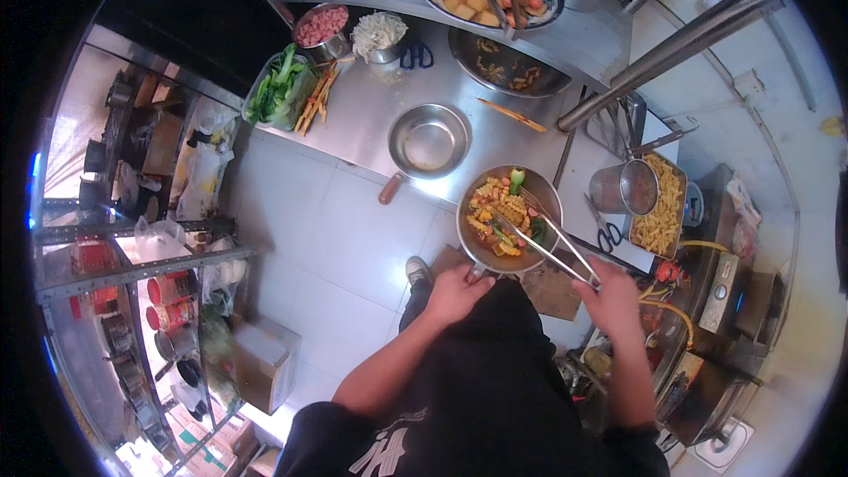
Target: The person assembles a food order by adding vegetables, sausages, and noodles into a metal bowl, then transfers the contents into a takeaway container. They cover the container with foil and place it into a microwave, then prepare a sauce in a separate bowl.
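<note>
My left hand [454, 297] is closed around the short handle of a round metal pan [505, 262], held in front of my body by the edge of the steel counter. Spiral pasta [485, 204] lies in the pan with green leaves and small pinkish and yellow pieces. In my right hand [612, 297] is a pair of long metal tongs [549, 254]. Their two arms stand apart, and the tips reach in among the pasta. Just beyond the pan, a second steel pan [430, 141] with a wooden handle rests on the counter, nothing in it.
Behind stand a tub of green vegetables [281, 88], a bowl of pink meat pieces [321, 26], shredded white food [380, 34] and a large bowl [530, 90] with some pasta. To the right are scissors [609, 237], a tray of pasta [661, 203] and stoves [720, 291]. Shelving [146, 269] lines the left.
</note>
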Tool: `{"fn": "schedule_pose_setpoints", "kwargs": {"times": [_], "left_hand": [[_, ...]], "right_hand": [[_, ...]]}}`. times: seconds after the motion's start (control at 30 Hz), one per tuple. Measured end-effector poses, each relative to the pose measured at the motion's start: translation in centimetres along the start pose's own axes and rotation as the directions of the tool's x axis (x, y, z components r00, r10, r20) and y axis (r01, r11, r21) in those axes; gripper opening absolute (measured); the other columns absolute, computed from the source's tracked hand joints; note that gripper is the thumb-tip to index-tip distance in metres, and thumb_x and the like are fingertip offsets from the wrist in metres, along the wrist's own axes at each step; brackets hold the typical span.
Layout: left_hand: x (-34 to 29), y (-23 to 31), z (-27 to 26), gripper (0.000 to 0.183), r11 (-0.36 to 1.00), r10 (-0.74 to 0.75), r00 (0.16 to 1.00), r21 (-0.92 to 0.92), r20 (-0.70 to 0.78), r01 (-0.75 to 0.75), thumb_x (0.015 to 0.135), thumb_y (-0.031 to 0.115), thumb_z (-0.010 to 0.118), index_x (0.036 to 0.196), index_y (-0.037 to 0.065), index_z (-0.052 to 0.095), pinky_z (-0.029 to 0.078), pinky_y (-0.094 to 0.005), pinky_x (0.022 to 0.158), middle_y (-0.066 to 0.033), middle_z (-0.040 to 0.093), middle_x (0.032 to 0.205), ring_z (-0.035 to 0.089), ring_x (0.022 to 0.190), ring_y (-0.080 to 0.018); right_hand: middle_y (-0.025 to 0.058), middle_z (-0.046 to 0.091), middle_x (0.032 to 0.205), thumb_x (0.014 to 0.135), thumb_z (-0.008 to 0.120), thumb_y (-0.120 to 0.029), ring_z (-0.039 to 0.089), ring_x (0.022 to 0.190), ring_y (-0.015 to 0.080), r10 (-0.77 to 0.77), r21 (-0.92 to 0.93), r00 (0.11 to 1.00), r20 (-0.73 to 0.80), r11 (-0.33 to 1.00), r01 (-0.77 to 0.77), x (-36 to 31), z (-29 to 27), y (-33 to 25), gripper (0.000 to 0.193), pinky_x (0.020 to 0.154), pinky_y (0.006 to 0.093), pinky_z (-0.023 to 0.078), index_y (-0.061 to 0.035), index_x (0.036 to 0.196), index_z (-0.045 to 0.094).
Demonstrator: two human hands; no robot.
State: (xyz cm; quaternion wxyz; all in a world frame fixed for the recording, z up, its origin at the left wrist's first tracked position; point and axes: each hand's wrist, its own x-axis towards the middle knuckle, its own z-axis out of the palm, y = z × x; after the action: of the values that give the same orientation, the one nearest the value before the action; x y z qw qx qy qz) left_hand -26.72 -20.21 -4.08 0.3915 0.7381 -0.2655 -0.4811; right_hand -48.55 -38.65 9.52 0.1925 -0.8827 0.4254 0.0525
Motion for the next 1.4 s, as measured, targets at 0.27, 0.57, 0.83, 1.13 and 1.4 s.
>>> {"fn": "schedule_pose_setpoints", "kwargs": {"times": [0.27,0.57,0.83,1.13,1.4], "left_hand": [[8.8,0.0,-0.9,0.040,0.997,-0.004,0.997,0.077,0.073,-0.002,0.088,0.037,0.076,0.089,-0.001,0.063,0.054,-0.0453,0.073,-0.0167,0.068,0.078,0.066,0.075,-0.0364],[11.2,-2.0,-12.7,0.050,0.828,0.260,0.823,0.555,-0.505,0.079,0.086,0.031,0.077,0.122,0.000,0.059,0.050,-0.0497,0.091,-0.0200,0.066,0.113,0.060,0.113,-0.0398],[16.1,-5.0,-19.2,0.029,0.906,0.207,0.821,0.422,-0.532,0.045,0.096,0.028,0.068,0.094,-0.001,0.063,0.055,-0.0498,0.071,-0.0217,0.071,0.082,0.070,0.077,-0.0423],[18.7,-3.5,-28.1,0.048,0.749,0.423,0.785,0.662,-0.453,-0.022,0.091,0.027,0.072,0.126,-0.002,0.057,0.055,-0.0436,0.081,-0.0245,0.063,0.118,0.064,0.107,-0.0377],[18.5,11.1,-29.5,0.035,0.718,0.687,0.595,0.516,-0.418,-0.466,0.086,0.008,0.071,0.118,0.000,0.061,0.051,-0.0393,0.077,-0.0148,0.061,0.108,0.060,0.092,-0.0290]], "right_hand": [[0.0206,0.069,0.103,0.089,0.072,-0.038,0.070,0.091,0.0418,0.195,-0.006,0.971,-0.138,0.980,-0.198,6.0,9.1,-2.3,0.054,0.077,0.0519,0.056,-0.0060,0.132,0.061],[0.0181,0.068,0.096,0.087,0.075,-0.033,0.069,0.087,0.0398,0.134,0.037,0.989,-0.071,0.991,-0.131,15.1,9.0,-1.7,0.051,0.075,0.0508,0.055,-0.0081,0.130,0.062],[0.0152,0.068,0.096,0.087,0.074,-0.033,0.069,0.084,0.0390,0.138,0.068,0.984,-0.111,0.989,-0.131,16.1,6.0,-3.5,0.047,0.071,0.0493,0.056,-0.0105,0.126,0.063],[0.0184,0.068,0.101,0.087,0.073,-0.033,0.068,0.087,0.0416,0.352,0.156,0.926,-0.138,0.931,-0.331,13.3,8.5,-7.2,0.050,0.073,0.0510,0.055,-0.0085,0.130,0.063],[0.0261,0.066,0.113,0.086,0.075,-0.036,0.067,0.100,0.0455,0.449,0.327,0.889,-0.091,0.857,-0.399,14.1,11.5,-8.9,0.068,0.084,0.0512,0.055,-0.0038,0.141,0.053]]}}
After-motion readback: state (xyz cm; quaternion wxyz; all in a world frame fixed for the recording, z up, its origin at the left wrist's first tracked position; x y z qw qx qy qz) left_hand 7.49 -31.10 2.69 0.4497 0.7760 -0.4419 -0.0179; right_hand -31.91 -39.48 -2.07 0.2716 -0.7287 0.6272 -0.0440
